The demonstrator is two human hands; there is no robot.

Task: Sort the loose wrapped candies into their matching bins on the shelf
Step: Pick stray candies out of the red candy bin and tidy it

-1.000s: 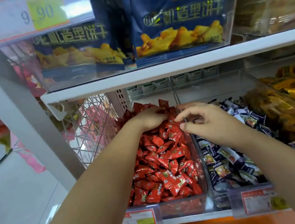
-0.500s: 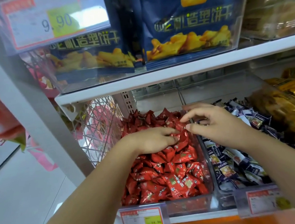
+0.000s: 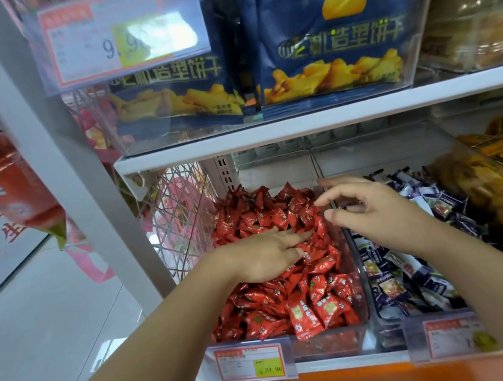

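A pale floor lies left of the clear bin on the shelf. Two price tags hang along its front. Shiny red wrapped candies fill it, too many to count. The left hand lies flat on them, grip released. The right hand hovers over its right wall, grip loose and empty. Two blue snack bags stand above.
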